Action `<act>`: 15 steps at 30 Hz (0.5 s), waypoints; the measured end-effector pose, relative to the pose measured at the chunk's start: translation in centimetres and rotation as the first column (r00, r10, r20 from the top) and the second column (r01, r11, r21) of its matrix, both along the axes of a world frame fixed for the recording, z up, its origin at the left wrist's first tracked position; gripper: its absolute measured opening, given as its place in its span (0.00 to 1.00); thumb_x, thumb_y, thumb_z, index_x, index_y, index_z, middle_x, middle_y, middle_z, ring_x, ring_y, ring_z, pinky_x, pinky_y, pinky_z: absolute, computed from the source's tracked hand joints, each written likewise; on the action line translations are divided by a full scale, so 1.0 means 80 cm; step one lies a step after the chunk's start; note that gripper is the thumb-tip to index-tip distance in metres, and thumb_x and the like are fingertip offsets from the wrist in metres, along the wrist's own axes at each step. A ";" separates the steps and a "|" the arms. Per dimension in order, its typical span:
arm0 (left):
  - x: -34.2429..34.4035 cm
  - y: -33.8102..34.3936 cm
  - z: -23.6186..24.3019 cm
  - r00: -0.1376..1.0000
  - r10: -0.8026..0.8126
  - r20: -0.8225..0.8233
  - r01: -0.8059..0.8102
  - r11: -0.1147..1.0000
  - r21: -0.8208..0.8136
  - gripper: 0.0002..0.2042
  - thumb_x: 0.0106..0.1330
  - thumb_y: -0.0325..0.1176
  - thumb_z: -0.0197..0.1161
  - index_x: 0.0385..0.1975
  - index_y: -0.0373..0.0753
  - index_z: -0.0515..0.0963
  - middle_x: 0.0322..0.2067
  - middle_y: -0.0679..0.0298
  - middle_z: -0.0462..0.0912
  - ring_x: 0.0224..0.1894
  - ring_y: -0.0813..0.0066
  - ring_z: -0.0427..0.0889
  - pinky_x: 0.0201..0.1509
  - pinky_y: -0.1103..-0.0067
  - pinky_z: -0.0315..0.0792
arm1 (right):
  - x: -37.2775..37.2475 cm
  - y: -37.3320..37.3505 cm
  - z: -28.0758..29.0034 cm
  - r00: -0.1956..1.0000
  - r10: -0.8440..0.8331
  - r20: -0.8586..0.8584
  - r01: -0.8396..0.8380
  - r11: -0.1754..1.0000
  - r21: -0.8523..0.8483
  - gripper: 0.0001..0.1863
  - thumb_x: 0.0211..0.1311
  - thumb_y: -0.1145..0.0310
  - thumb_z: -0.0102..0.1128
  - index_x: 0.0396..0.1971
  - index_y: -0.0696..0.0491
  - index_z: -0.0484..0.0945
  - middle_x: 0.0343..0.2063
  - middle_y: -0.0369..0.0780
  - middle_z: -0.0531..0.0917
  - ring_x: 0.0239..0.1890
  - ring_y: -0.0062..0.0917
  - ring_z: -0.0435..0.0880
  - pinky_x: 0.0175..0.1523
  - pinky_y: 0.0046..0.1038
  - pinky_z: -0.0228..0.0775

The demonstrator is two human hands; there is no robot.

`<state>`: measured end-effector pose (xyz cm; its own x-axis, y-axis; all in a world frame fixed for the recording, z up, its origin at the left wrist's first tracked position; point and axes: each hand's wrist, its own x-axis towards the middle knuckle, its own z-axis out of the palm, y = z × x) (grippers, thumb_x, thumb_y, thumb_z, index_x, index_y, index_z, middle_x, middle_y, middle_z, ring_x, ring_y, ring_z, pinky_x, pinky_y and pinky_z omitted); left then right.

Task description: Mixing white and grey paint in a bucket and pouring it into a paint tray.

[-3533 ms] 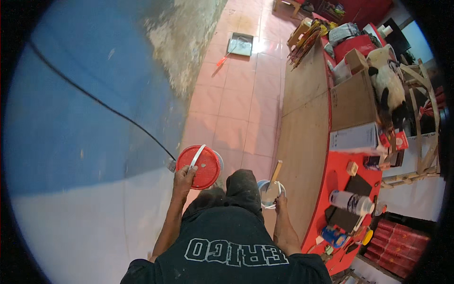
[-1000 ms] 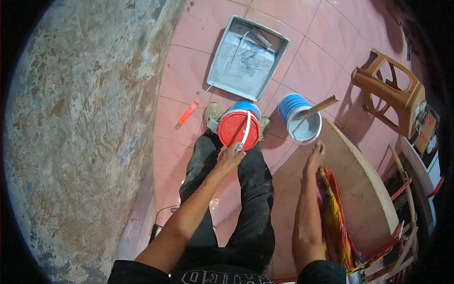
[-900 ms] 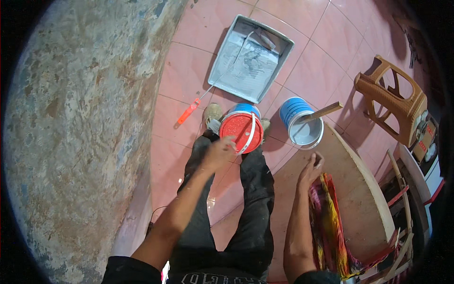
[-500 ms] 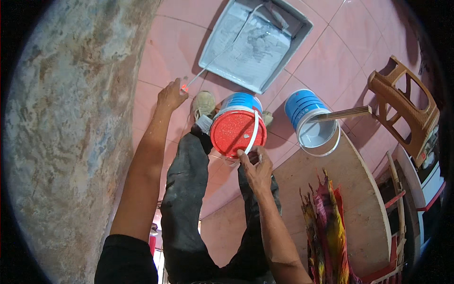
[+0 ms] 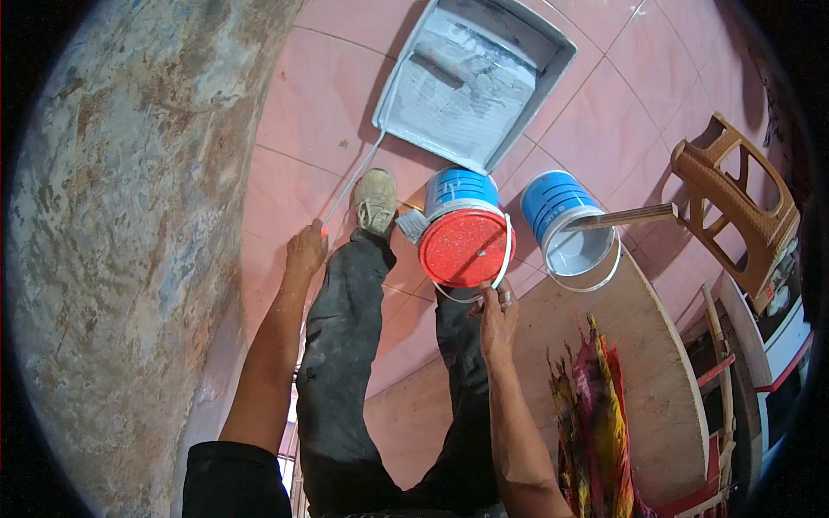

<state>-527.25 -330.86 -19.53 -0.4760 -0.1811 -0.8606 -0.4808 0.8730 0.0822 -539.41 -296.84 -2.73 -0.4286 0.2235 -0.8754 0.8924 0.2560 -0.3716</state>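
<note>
My left hand (image 5: 306, 250) is closed around the orange grip of a paint roller. Its thin rod (image 5: 352, 180) runs up to the near-left corner of a grey paint tray (image 5: 386, 95); I cannot make out the roller's head. My right hand (image 5: 498, 319) pinches the white handle of a blue-and-white paint bucket (image 5: 462, 186) with a speckled red lid (image 5: 466, 249). That bucket tilts toward me, close to the tray's near edge. Left of the lid shows a flat, greyish paintbrush (image 5: 413, 224). Grey paint is smeared inside the tray.
To the right, an open paint bucket (image 5: 553, 194) holds a wooden stick (image 5: 626, 216). Beyond it stands a brown plastic stool (image 5: 734, 190). A wooden board (image 5: 639, 345) and colourful cloth (image 5: 604, 414) are at the lower right. The stained wall (image 5: 138, 216) borders my left side.
The lidded bucket has moved right and its handle has swung toward me, with my right hand following. My left hand has drawn back, and the roller's rod has shifted to the tray's left edge.
</note>
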 end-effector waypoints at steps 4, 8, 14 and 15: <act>0.000 -0.047 -0.024 0.998 0.055 -0.029 -0.055 0.998 -0.018 0.22 0.62 0.37 0.65 0.54 0.38 0.68 0.42 0.44 0.82 0.47 0.43 0.81 0.49 0.54 0.74 | -0.006 -0.003 -0.010 0.997 -0.048 -0.053 0.048 0.999 -0.006 0.13 0.71 0.61 0.56 0.36 0.57 0.75 0.24 0.36 0.76 0.23 0.20 0.75 0.28 0.25 0.70; -0.033 -0.012 -0.028 0.965 0.202 -0.169 -0.214 0.975 -0.058 0.28 0.62 0.33 0.63 0.64 0.40 0.66 0.53 0.43 0.76 0.53 0.44 0.79 0.53 0.57 0.75 | 0.002 0.031 -0.028 0.988 -0.091 -0.125 0.096 0.995 0.034 0.12 0.71 0.62 0.58 0.33 0.55 0.71 0.24 0.35 0.77 0.22 0.19 0.75 0.27 0.25 0.69; -0.082 0.127 0.096 0.782 0.540 -0.311 -0.447 0.834 0.324 0.18 0.67 0.36 0.61 0.55 0.38 0.74 0.43 0.50 0.83 0.43 0.51 0.84 0.49 0.63 0.76 | 0.032 0.124 -0.042 0.975 0.141 -0.169 -0.090 0.956 0.278 0.14 0.69 0.61 0.60 0.38 0.56 0.73 0.26 0.38 0.79 0.24 0.21 0.76 0.31 0.26 0.70; -0.097 0.155 0.132 0.757 0.588 -0.285 -0.483 0.798 0.362 0.15 0.68 0.37 0.61 0.51 0.37 0.76 0.40 0.51 0.83 0.41 0.53 0.84 0.47 0.64 0.76 | 0.029 0.135 -0.035 0.984 0.130 -0.119 -0.096 0.962 0.255 0.16 0.69 0.58 0.61 0.39 0.57 0.72 0.28 0.39 0.78 0.25 0.21 0.77 0.29 0.25 0.72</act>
